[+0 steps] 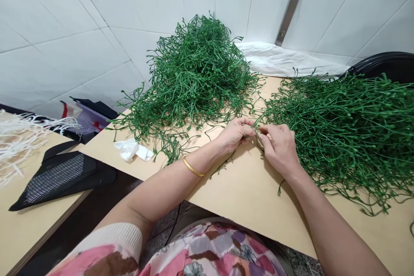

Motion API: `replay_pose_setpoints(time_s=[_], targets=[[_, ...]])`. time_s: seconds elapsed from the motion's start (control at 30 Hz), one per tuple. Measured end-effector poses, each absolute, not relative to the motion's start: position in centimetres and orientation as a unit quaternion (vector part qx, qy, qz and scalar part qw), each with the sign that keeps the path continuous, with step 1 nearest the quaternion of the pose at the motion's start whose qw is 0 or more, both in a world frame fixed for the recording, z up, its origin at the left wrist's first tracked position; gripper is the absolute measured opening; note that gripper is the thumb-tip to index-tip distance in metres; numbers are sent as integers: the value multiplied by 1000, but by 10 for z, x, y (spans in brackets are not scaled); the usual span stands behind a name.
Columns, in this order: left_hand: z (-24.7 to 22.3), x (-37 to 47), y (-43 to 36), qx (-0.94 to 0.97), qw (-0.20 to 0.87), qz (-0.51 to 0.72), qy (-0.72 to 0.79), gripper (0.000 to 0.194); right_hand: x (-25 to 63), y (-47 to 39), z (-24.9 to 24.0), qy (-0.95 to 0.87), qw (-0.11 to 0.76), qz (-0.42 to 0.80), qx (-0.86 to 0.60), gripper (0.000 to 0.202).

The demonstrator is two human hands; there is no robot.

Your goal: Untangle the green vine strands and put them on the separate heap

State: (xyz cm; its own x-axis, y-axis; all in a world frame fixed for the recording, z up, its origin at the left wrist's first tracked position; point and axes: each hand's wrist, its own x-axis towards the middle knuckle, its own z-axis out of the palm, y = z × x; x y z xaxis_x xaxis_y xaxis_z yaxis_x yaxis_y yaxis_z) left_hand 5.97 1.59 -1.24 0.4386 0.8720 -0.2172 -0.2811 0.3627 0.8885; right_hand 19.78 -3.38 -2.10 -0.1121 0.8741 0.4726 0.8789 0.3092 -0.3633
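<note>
My left hand (237,133) and my right hand (277,143) meet over the wooden table (233,194), fingertips almost touching. Both pinch thin green strands (255,125), whose ends hang below the fingers; exactly how they cross is too small to tell. Behind my left hand rises a tall heap of green strands (197,69) with small knobbed ends. A second, wider green pile (352,125) lies just right of my right hand. One loose strand (279,189) sticks out beneath my right wrist.
Crumpled white tissue (129,149) lies at the table's left edge. On another table at the left are white strands (22,138) and a black mesh item (58,177). White plastic (287,60) lies along the tiled wall, and a black rounded object (384,64) stands behind the right pile.
</note>
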Motion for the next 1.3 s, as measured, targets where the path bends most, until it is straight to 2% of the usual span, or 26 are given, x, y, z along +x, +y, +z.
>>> replay_pose_setpoints(time_s=[0.13,0.37,0.6,0.9,1.1,1.3], targets=[[-12,61,17,383,759,382,361,17,194,-36,-17,-752,283,-81,-589,13],[-14,63,14,368,771,376,359,18,192,-32,-21,-794,207,-108,-561,21],[-20,65,13,445,751,334,355,19,192,-30,-26,-787,228,-68,-570,20],[-24,67,13,408,752,375,358,20,187,-36,-15,-801,134,-216,-542,17],[-20,64,17,322,819,337,336,19,184,-37,-14,-796,144,-245,-534,19],[-19,65,16,257,841,374,295,23,182,-39,-13,-793,181,-254,-524,19]])
